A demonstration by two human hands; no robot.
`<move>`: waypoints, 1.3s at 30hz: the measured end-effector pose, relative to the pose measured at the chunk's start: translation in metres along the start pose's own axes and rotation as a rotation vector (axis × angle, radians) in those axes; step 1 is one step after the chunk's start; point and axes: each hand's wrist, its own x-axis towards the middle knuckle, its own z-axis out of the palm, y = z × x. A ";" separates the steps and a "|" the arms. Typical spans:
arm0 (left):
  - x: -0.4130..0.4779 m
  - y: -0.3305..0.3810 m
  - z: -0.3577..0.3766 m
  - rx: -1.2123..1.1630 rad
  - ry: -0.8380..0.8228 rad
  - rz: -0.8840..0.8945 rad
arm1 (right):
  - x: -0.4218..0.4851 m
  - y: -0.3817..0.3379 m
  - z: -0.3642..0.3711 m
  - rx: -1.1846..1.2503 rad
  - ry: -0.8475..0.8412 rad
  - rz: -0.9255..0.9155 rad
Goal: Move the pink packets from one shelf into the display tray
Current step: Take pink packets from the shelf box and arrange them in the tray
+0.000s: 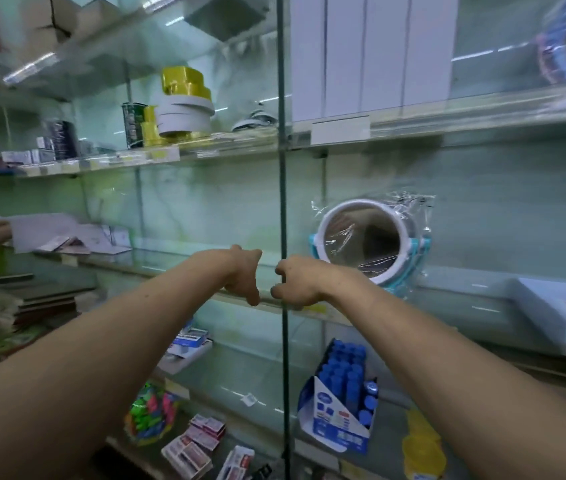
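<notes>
We are recording both hands at the edge of the vertical glass pane (pixel 283 188). The right hand (pixel 297 282) is curling its fingers (pixel 277 292) round that edge. The left hand (pixel 244 276) is showing curled fingers just beside them; we cannot tell whether these are gripping anything. The pink packets (pixel 202 439) are lying well below the fingers, on the lowest shelf (pixel 267 445).

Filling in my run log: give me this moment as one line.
left hand: curled by glass pane edge | right hand: curled at same edge, grip unclear | pink packets: lower shelf, untouched
</notes>
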 end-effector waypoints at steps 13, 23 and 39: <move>0.049 -0.102 0.025 -0.049 0.008 -0.066 | 0.083 -0.074 0.024 -0.016 -0.010 0.008; 0.118 -0.152 0.042 -0.021 -0.005 -0.099 | 0.169 -0.099 0.044 0.014 0.000 0.003; 0.249 -0.242 0.054 -0.010 -0.009 -0.129 | 0.345 -0.128 0.071 0.031 -0.038 -0.005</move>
